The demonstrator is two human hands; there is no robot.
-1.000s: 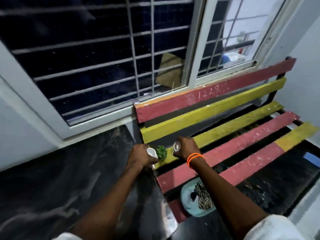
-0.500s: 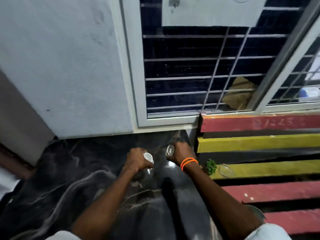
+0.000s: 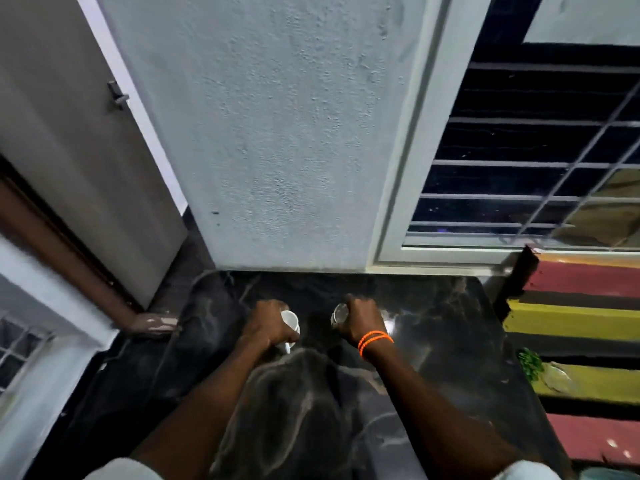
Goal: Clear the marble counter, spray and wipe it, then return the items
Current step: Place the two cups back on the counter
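Observation:
Both hands hover over the black marble counter [image 3: 450, 327] near its back edge. My left hand [image 3: 268, 322] grips a small white cup [image 3: 290, 320], its rim pointing right. My right hand [image 3: 360, 318], with orange bands on the wrist, grips a small steel cup [image 3: 339, 314]. Whether the cups touch the marble is unclear. A little green plant [image 3: 531, 363] stays on a yellow slat of the bench to the right.
A red and yellow slatted bench [image 3: 581, 320] abuts the counter's right side. A pale wall [image 3: 277, 150] rises behind the counter, a barred window [image 3: 526, 161] at right, a door [image 3: 69, 150] at left.
Both hands carried the two cups leftward from the bench to over the marble counter, and my view swung left with them. The green plant was left behind on the bench.

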